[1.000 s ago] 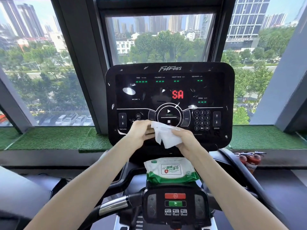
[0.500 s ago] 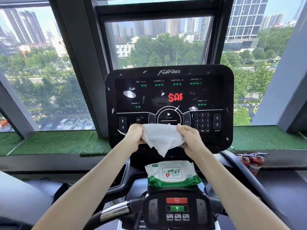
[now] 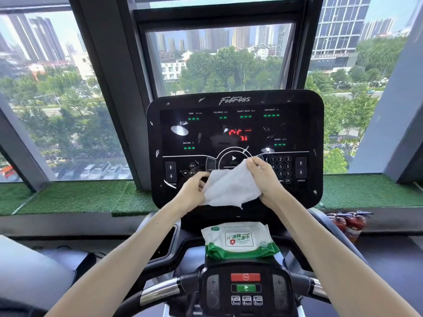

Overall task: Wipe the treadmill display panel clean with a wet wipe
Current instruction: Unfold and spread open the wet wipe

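White, soft wet wipe [image 3: 231,187] stretched between both hands before glossy display panel [image 3: 235,124].

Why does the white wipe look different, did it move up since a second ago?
Yes. The wipe is spread wider, and its top corner in the right hand now reaches up over the START button on the display panel.

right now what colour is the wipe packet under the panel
White on top with a green lower edge, the wipe packet shows best in the head view.
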Available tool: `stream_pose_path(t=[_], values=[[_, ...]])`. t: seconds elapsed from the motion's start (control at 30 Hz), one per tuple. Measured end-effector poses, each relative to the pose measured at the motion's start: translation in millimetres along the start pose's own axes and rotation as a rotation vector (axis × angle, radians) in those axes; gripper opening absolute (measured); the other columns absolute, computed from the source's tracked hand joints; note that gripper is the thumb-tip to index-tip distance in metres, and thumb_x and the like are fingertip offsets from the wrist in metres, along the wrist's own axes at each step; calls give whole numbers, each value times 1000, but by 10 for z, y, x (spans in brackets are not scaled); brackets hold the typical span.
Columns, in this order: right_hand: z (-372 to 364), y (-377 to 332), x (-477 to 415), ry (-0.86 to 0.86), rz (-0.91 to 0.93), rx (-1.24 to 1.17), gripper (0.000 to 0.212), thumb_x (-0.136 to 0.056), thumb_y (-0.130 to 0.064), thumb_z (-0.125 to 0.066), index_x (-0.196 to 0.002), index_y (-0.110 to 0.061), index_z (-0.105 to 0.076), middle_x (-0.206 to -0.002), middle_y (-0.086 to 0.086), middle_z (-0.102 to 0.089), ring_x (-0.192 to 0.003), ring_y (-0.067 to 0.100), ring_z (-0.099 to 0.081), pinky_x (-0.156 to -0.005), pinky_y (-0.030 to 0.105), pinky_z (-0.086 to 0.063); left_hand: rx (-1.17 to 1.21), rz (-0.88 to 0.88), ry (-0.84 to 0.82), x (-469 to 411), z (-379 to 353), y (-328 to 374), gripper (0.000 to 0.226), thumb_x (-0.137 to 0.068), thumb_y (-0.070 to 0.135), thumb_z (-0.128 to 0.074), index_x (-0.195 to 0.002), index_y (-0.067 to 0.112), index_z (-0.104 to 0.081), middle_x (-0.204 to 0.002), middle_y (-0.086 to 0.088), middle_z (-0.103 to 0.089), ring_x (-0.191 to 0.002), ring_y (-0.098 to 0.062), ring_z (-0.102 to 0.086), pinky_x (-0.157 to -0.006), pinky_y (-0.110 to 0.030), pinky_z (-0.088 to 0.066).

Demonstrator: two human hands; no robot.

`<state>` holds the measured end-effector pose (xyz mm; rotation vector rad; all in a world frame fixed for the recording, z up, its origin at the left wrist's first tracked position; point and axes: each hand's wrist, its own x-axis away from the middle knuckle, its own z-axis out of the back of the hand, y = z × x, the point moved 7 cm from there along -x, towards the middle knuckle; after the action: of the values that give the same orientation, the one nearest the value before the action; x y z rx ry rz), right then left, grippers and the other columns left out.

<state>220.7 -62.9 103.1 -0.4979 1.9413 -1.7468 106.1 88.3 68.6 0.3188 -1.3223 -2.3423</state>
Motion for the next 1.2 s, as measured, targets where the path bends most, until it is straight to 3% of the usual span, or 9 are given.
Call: stream_pose_path(t=[0.17, 0.23, 0.33, 0.5, 0.63, 0.7, 0.77, 0.97, 1.2], values=[[-142, 34, 48, -249, -86, 56, 33, -98, -26, -46, -65, -19, -47, -62, -4, -41, -56, 7, -39, -53, 23, -33, -144, -98, 297, -35, 343, 113, 57, -76, -17, -38, -124, 12, -51, -93, 0, -59, -88, -18, -56, -74, -19, -44], [-262, 40, 95, -354, -92, 117, 32, -98, -26, -47, -66, -19, -48, -61, -6, -42, -55, 5, -39, -53, 21, -32, 40, -147, 92, -33, 218, 374, 61, -80, -12, -43, -134, 17, -43, -114, 4, -60, -107, -9, -54, -83, -12, -40], [-392, 14, 146, -444, -118, 86, 22, -98, -23, -47, -90, -11, -64, -78, 2, -65, -70, 12, -61, -62, 23, -47, 175, -172, -367, 60, -178, 635, 48, -86, 13, -58, -131, 24, -48, -124, 6, -61, -117, -8, -54, -100, -26, -41], [-143, 134, 121, -358, -222, 150, 32, -85, -35, -65, -92, -3, -66, -85, 13, -62, -74, 21, -57, -64, 30, -47, 20, -123, -249, -19, -118, 532, 31, -73, 30, -79, -91, 7, -69, -87, -10, -70, -79, -16, -65, -79, -35, -50], [-62, 331, 272, -518, -402, 151, 24, -76, -35, -70, -79, -12, -67, -75, 2, -63, -64, 11, -53, -58, 22, -41, 205, -89, -199, -39, -74, 552, 24, -78, 22, -75, -79, 3, -60, -72, -7, -61, -66, -18, -56, -61, -30, -44], [-39, 373, 288, -528, -390, 115, 17, -70, -31, -73, -74, -15, -69, -77, 2, -66, -71, 13, -56, -72, 25, -46, 346, -36, -177, -46, -54, 551, 12, -82, 14, -70, -81, 8, -59, -71, -5, -61, -65, -17, -56, -60, -29, -46], [-3, 368, 266, -504, -357, 0, 22, -75, -26, -72, -88, -8, -69, -86, 6, -68, -84, 19, -62, -85, 30, -50, 416, 16, -176, -35, -22, 536, 11, -83, 13, -69, -80, 10, -59, -72, -4, -62, -64, -16, -58, -58, -28, -48], [35, 227, 241, -184, -323, -947, 46, -93, -45, -43, -85, -5, -65, -75, 6, -70, -64, 15, -68, -56, 26, -56, 770, 54, -204, -34, -116, 598, 15, -90, 15, -58, -100, 4, -60, -93, -8, -68, -83, -20, -65, -73, -31, -55], [109, 402, 161, -18, -369, -841, 14, -93, -9, -48, -87, -5, -61, -52, -1, -57, -48, 7, -57, -54, 22, -55, 586, 89, -18, -65, 17, 429, 8, -92, 17, -58, -91, 9, -60, -90, -7, -68, -80, -20, -65, -69, -35, -55]])
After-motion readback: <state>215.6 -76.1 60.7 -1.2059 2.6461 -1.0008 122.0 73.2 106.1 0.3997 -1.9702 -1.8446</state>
